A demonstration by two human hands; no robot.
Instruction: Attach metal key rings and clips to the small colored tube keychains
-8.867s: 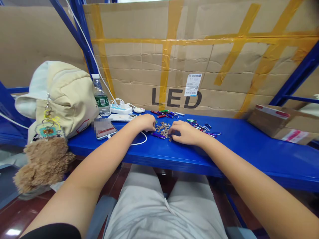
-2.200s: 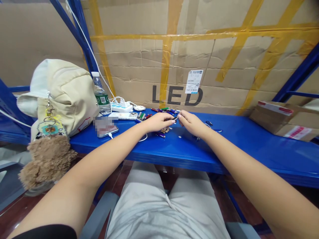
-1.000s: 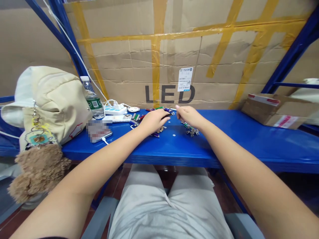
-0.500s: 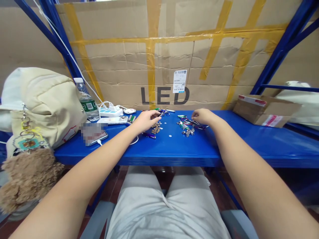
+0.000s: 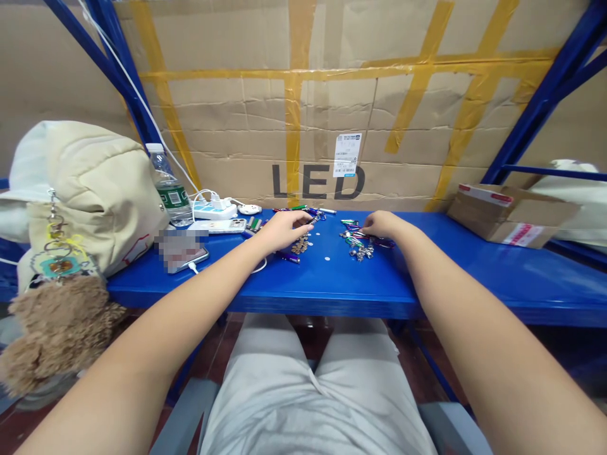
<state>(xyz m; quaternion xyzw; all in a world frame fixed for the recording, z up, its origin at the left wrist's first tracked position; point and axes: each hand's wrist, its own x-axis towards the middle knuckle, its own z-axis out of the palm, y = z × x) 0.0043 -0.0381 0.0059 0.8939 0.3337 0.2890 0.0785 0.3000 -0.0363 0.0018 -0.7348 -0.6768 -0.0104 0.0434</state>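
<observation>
My left hand (image 5: 284,229) hovers over a heap of small bronze-coloured metal pieces (image 5: 300,245). Its thumb and fingers pinch together, with a small dark, shiny piece (image 5: 312,220) at the tips, too small to name. A purple pen-shaped item (image 5: 291,258) lies just below that hand. My right hand (image 5: 382,225) is closed, its fingers curled down at the edge of a pile of slender coloured items (image 5: 353,239); what they grip is hidden. Small silver metal parts (image 5: 363,253) lie at the front of this pile. Behind, between my hands, are more coloured pen-like items (image 5: 303,209).
On the left of the blue table (image 5: 332,284) are a phone (image 5: 220,225), a blurred-over phone with a cable (image 5: 190,258), a power strip (image 5: 213,210), a bottle (image 5: 171,196) and a cream bag (image 5: 95,183). A cardboard box (image 5: 507,215) stands at right; taped cardboard (image 5: 237,126) backs the table.
The view has shifted slightly. A small dark piece now shows at my left fingertips. My right hand stays at the coloured pile, its fingers still curled.
</observation>
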